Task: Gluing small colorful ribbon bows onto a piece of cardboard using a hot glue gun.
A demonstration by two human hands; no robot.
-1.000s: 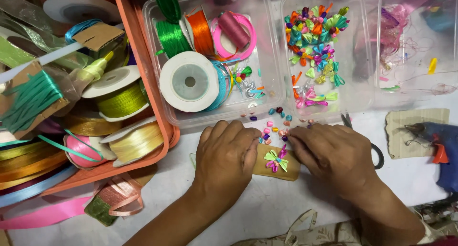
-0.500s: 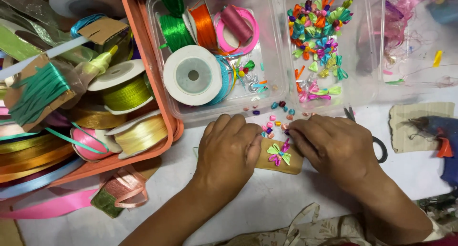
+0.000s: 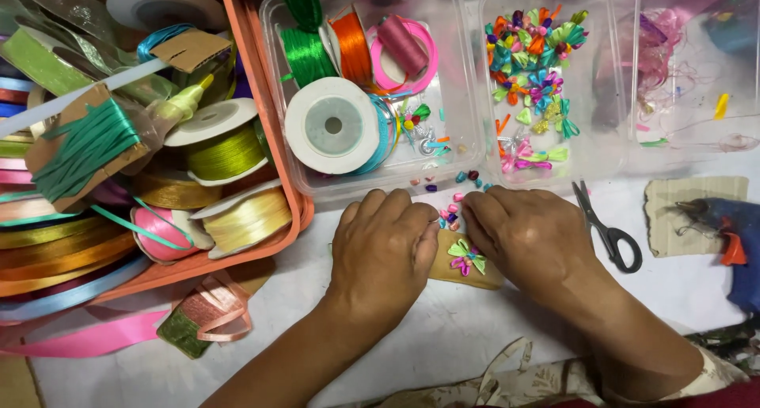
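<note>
Item: tan card (image 3: 463, 267) bearing a small ribbon bow (image 3: 467, 257), desk centre, your left hand (image 3: 384, 246) pressed flat at its 9 o'clock, right hand (image 3: 530, 238) fingertips pinching beads at 12; risk: a nudge scatters the loose beads (image 3: 453, 210).

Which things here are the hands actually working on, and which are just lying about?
In hand:
left hand and right hand on the tan card
small ribbon bow on it
tiny beads at the fingertips

Lying about:
scissors
glue gun
white spool
orange tray of ribbons
</note>
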